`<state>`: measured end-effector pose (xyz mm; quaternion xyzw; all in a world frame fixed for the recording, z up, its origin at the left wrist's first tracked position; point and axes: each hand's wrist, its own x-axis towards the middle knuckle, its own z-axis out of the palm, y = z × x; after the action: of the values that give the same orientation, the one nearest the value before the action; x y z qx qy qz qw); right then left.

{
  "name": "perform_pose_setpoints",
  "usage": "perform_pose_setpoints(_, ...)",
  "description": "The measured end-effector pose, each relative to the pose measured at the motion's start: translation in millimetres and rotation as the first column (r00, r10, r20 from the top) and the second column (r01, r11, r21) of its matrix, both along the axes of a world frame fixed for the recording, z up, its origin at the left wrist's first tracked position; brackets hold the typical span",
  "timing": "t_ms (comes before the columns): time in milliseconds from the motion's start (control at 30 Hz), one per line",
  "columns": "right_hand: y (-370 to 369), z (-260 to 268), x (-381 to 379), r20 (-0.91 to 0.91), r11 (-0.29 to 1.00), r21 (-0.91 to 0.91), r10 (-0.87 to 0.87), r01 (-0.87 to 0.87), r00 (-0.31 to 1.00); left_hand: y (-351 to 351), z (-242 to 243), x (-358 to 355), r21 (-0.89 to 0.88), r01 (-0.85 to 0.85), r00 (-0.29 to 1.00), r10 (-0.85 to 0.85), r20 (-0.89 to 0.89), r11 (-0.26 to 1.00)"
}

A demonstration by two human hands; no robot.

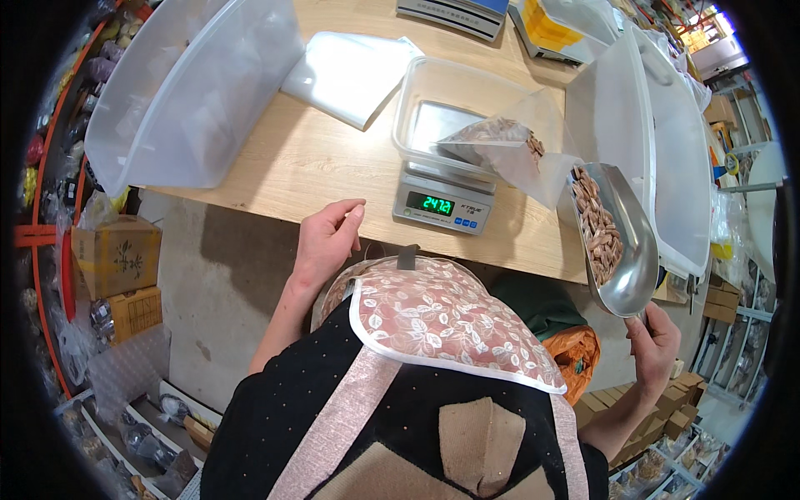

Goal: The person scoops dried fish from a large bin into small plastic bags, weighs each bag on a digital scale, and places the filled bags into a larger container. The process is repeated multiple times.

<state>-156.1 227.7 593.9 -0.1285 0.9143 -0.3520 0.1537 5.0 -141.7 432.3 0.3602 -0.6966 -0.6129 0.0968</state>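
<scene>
My right hand (653, 350) grips the handle of a metal scoop (640, 262) loaded with brown, elongated seeds or nuts (597, 231). The scoop is at the right edge of the table, beside the mouth of a clear plastic bag (550, 178). More of the same brown pieces lie inside the bag, which rests in a clear plastic tub (400, 112) on a digital scale (440, 203) with a lit green display. Near the table's front edge, left of the scale, my left hand (329, 240) is loosely curled and holds nothing visible.
A large translucent bin (206, 106) stands at the left, another (625, 144) at the right. White plastic bags or sheets (356, 75) lie behind the scale. Farther back are a second scale (456, 15) and a yellow-and-clear container (550, 28). Cardboard boxes (115, 256) sit at the left.
</scene>
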Motion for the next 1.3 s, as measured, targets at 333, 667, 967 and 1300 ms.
perform_pose_setpoints(333,-4.3,2.8,-1.7,-0.007,0.998,0.055,-0.031,0.032,0.999,-1.3,-2.5,-2.5,-0.031,0.012,1.000,-0.012,-0.001,0.999)
perform_pose_setpoints(667,-12.6,4.2,-7.6,-0.064,0.992,0.122,-0.007,0.015,0.998,0.2,-0.1,-3.3,-0.009,0.008,0.999,-0.008,-0.039,1.000)
perform_pose_setpoints(967,-17.5,9.1,-9.2,-0.052,0.988,0.151,0.001,0.007,0.999,-0.5,-5.2,1.9,-0.016,-0.005,0.999,0.004,-0.049,1.000)
perform_pose_setpoints(1300,-14.7,6.0,-6.7,-0.028,0.995,0.096,-0.026,0.028,0.999,-2.0,-4.6,-0.4,-0.023,-0.012,0.998,0.010,-0.062,1.000)
